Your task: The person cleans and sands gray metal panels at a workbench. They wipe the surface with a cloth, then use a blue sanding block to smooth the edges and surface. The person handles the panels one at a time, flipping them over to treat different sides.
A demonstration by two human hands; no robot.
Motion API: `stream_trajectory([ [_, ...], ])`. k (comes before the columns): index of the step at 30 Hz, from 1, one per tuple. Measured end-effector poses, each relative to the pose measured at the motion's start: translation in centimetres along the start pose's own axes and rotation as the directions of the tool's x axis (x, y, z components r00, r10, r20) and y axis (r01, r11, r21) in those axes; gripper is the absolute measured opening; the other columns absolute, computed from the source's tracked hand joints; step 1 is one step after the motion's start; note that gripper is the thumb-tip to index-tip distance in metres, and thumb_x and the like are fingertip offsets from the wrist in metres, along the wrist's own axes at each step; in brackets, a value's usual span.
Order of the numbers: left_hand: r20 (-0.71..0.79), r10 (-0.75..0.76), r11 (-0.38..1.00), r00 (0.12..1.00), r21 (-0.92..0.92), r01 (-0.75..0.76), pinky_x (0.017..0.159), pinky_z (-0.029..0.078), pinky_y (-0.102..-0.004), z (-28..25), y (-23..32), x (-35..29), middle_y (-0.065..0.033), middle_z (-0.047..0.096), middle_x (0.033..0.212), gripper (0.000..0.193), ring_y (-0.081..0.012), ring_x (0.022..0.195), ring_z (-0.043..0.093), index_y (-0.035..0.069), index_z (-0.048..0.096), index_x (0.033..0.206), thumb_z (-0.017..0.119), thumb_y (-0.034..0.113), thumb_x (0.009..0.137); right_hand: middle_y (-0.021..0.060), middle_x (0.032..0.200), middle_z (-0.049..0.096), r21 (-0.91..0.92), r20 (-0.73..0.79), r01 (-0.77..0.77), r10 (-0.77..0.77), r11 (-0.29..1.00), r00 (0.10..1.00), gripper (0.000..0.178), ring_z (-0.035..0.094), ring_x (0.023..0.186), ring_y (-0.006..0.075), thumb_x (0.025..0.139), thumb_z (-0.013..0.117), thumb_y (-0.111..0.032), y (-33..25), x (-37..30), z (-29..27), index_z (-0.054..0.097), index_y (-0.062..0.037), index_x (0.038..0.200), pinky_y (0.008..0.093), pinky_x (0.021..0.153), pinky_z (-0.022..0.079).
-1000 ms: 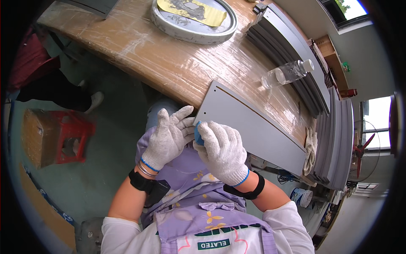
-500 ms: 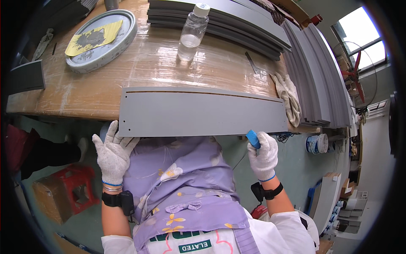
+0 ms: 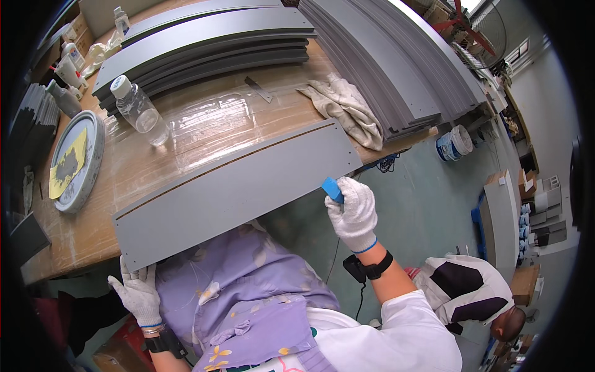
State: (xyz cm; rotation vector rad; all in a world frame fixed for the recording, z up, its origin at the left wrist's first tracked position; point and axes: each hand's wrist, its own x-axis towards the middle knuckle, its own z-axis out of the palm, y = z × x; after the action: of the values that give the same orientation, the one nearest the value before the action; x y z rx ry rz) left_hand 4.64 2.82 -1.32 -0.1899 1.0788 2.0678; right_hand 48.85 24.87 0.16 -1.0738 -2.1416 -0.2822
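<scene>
A long grey panel (image 3: pixel 235 186) with a narrow brown groove along its far side lies at the table's near edge, overhanging my lap. My left hand (image 3: pixel 139 296), in a white knit glove, is at the panel's near left corner. Its fingers are stretched and apart, some tips hidden by the panel's edge, and the thumb points outward. Off the panel's near right edge, my gloved right hand (image 3: pixel 354 211) pinches a small blue block (image 3: pixel 333 190) between thumb and fingers. The block's exact kind does not show.
On the table (image 3: pixel 198 115) stand a clear bottle (image 3: pixel 144 115) and a round lid (image 3: pixel 93 164) bearing a yellow, grey-smeared sheet. Behind are stacked grey panels (image 3: pixel 211 46), a metal blade (image 3: pixel 258 89) and a crumpled cloth (image 3: pixel 347 108). Another person (image 3: pixel 471 288) bends over at the right.
The view has turned toward the right, so the panel appears slanted and a bent-over person shows at the right. My right hand still grips the blue block; my left stays by the panel's left corner.
</scene>
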Motion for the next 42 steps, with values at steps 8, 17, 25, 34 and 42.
stream_trajectory([
  [8,0.016,0.009,0.999,1.0,0.036,-0.01,0.114,0.036,-0.0519,-0.1,-0.4,0.3,-0.0138,0.051,0.144,0.073,-0.031,0.131,0.048,0.006,0.044,0.145,0.037,0.064,0.1,0.0176,0.116,0.059,-0.136,-0.115,-0.257,0.243,0.957,0.963,0.052,0.058,0.104,0.0366,0.085,0.074,-0.016,7.1,-0.7,-1.3,0.053,-0.0016,0.13,0.0471,0.092,0.048],
  [17,0.151,-0.024,1.0,0.988,-0.001,0.025,0.106,0.044,-0.0581,-1.0,-0.2,0.8,-0.0178,0.063,0.131,0.074,-0.0376,0.12,0.06,0.008,0.056,0.134,0.035,0.068,0.098,0.0188,0.115,0.06,-0.079,-0.052,-0.361,0.358,0.929,0.932,0.046,0.06,0.105,0.0369,0.088,0.07,-0.009,5.5,-0.8,-1.6,0.053,0.0006,0.129,0.0453,0.093,0.048],
  [25,0.333,-0.046,0.986,0.942,-0.135,0.096,0.109,0.039,-0.0618,-2.6,0.5,0.8,-0.0179,0.062,0.133,0.074,-0.0406,0.124,0.058,0.008,0.06,0.13,0.032,0.069,0.098,0.0183,0.116,0.061,0.175,0.094,-0.068,0.052,0.982,0.994,0.051,0.061,0.103,0.0367,0.083,0.073,-0.009,-5.2,-0.2,1.0,0.053,-0.0009,0.129,0.0445,0.091,0.049],
  [34,0.393,-0.078,0.958,0.916,-0.226,0.178,0.11,0.036,-0.0629,-3.3,0.1,1.2,-0.0241,0.057,0.136,0.076,-0.0444,0.128,0.053,0.009,0.055,0.134,0.032,0.072,0.097,0.0156,0.108,0.063,0.681,0.435,-0.203,-0.167,0.703,0.885,0.049,0.065,0.098,0.0279,0.081,0.073,-0.001,-19.5,10.7,2.1,0.057,-0.0026,0.127,0.0362,0.086,0.054],
  [42,0.427,-0.12,0.943,0.896,-0.234,0.238,0.109,0.037,-0.0616,-4.5,0.3,1.4,-0.0244,0.06,0.131,0.084,-0.0441,0.125,0.055,0.012,0.056,0.134,0.032,0.079,0.091,0.0163,0.116,0.061,0.755,0.348,0.057,-0.472,0.654,0.81,0.038,0.065,0.104,0.0318,0.087,0.071,-0.012,-32.8,23.8,11.7,0.06,-0.0045,0.122,0.0396,0.091,0.053],
])
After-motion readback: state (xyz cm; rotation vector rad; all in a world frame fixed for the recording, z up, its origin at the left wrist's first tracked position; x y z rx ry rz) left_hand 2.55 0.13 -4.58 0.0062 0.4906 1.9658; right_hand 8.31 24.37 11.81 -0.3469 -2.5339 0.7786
